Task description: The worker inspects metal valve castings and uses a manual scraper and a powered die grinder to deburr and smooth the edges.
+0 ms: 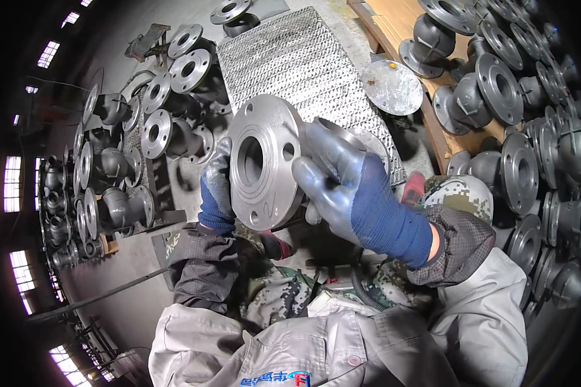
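A grey metal valve body with flanged ends [274, 177] is raised in front of me, one round flange face turned up toward my view. That face has a large central bore and bolt holes near its rim. My left hand [217, 184], in a blue coated glove, grips its left edge, with the fingertips hidden behind the flange. On the other side my right hand [345, 184], gloved the same way, closes round the body behind the flange. Part of a second round end shows beyond the right fingers.
A textured metal plate [290, 51] lies ahead, with a round disc [392, 87] at its right edge. Similar valve bodies stand on a rack at left [113, 164] and crowd a wooden pallet at right [474, 103]. A thin bar [103, 293] extends at lower left.
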`<state>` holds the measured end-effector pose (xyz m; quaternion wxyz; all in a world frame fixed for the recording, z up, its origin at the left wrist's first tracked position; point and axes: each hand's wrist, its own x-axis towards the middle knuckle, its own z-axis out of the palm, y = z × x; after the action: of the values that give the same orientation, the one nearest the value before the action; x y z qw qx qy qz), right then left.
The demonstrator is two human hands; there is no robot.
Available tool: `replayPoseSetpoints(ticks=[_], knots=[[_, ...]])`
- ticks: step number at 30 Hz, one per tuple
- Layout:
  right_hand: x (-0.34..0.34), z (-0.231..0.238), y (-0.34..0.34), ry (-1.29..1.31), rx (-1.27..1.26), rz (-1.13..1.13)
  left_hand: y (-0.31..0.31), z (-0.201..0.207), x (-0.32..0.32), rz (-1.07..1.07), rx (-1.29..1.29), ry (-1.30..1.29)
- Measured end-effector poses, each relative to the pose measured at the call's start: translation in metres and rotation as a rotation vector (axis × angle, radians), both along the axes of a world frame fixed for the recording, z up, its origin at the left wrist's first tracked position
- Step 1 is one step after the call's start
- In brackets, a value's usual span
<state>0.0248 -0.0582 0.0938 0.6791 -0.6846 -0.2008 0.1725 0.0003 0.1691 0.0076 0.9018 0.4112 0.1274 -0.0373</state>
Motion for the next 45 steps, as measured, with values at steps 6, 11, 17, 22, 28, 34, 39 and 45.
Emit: replayPoseSetpoints(ticks=[6, 11, 17, 22, 28, 34, 39, 45], knots=[[-0.017, -0.038, -0.007, -0.259, -0.017, -0.023, -0.028, 0.071, -0.017, 0.302, 1.311, -0.326], [0.024, -0.022, -0.043, 0.301, 0.162, -0.134, -0.046, 0.064, -0.058, -0.005, 1.767, -0.4], [0.037, -0.107, -0.096, 0.362, -0.328, -0.528, -0.002, 0.031, -0.078, 0.051, 1.167, 0.015], [-0.028, -0.213, -0.089, 0.839, -0.025, -0.325, 0.011, 0.017, -0.096, 0.154, 1.234, -0.057], [-0.051, -0.198, -0.056, 0.765, 0.21, -0.419, 0.02, 0.013, -0.103, 0.124, 1.086, 0.138], [-0.001, -0.189, -0.053, 0.62, 0.252, -0.375, 0.016, 0.021, -0.077, 0.171, 0.913, 0.152], [0.022, -0.147, -0.048, 0.632, -0.085, -0.407, 0.03, 0.021, -0.07, 0.079, 0.7, -0.035], [-0.007, -0.186, -0.047, 0.506, -0.056, -0.429, 0.03, 0.013, -0.054, 0.227, 1.374, -0.43]])
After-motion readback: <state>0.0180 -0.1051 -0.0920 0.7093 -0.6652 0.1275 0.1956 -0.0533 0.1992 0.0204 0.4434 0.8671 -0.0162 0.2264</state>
